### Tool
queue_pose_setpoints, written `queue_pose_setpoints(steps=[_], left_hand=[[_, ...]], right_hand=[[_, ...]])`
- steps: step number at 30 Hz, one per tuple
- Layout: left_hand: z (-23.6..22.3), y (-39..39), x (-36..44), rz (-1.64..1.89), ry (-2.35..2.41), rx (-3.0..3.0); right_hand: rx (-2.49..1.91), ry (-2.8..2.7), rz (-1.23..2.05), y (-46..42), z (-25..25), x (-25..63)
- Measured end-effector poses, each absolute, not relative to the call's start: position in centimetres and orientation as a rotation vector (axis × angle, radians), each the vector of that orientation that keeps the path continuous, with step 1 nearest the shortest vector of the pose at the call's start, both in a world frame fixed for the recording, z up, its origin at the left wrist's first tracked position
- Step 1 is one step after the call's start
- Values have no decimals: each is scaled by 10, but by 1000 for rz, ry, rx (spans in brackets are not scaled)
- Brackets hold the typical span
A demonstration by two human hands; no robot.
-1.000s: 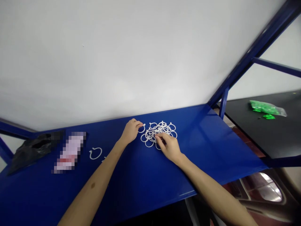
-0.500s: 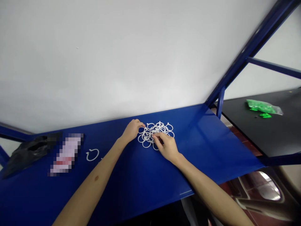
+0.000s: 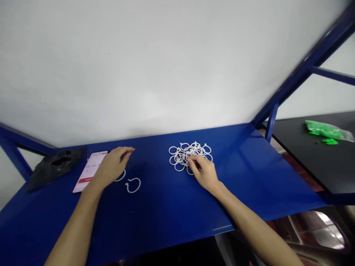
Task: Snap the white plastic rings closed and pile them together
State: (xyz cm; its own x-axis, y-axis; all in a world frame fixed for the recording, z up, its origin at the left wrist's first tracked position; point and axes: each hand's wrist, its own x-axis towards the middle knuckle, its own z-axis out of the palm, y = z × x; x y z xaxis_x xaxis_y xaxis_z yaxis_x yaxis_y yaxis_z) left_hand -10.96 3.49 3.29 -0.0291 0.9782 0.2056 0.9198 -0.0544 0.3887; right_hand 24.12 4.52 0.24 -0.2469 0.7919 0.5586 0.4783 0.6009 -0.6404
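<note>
A loose pile of white plastic rings (image 3: 179, 167), each with a small knob, lies on the blue tabletop. At the pile's near right edge is my right hand (image 3: 205, 173), thumb and forefinger pinched at a white ring. My left hand (image 3: 112, 168) hovers well to the left with its fingers stretched and its thumb apart; nothing shows in it. Below its fingers, one ring is partly covered by the hand. Another open ring (image 3: 134, 186) lies by itself to the right of that one. A phone (image 3: 88, 170) with a lit screen is partly hidden behind my left hand.
A crumpled black plastic bag (image 3: 51, 168) lies at the far left of the blue table (image 3: 166, 218). A white wall (image 3: 155, 66) rises behind. Blue metal frame bars (image 3: 294, 85) stand right. Beyond them, a black table (image 3: 305, 159) holds a clear bag of green pieces (image 3: 327, 130).
My left hand has left the ring pile and moved left, beside the phone. My right hand stays pinched at the pile. The view has turned slightly left.
</note>
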Motion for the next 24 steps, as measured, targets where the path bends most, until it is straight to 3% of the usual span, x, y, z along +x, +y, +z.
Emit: queue_pose_setpoints(steps=[4,8,13,19,24], left_hand=[[16,-21,-126,364,2120,2063],[-12,-58,-95,317,2194,2085],[-27,-51,-43,628,1927,2254],[-9,-23,13,1068,1478,2214],[-14,-21,30,1288,1592,1803]], right_hand=[[-955,-1945,426,40,3,238],[-886,-2052,454,32,-2,231],[-806,-2243,533,22,-7,220],[-842,-2255,756,17,-9,216],[-875,-2050,846,16,-9,215]])
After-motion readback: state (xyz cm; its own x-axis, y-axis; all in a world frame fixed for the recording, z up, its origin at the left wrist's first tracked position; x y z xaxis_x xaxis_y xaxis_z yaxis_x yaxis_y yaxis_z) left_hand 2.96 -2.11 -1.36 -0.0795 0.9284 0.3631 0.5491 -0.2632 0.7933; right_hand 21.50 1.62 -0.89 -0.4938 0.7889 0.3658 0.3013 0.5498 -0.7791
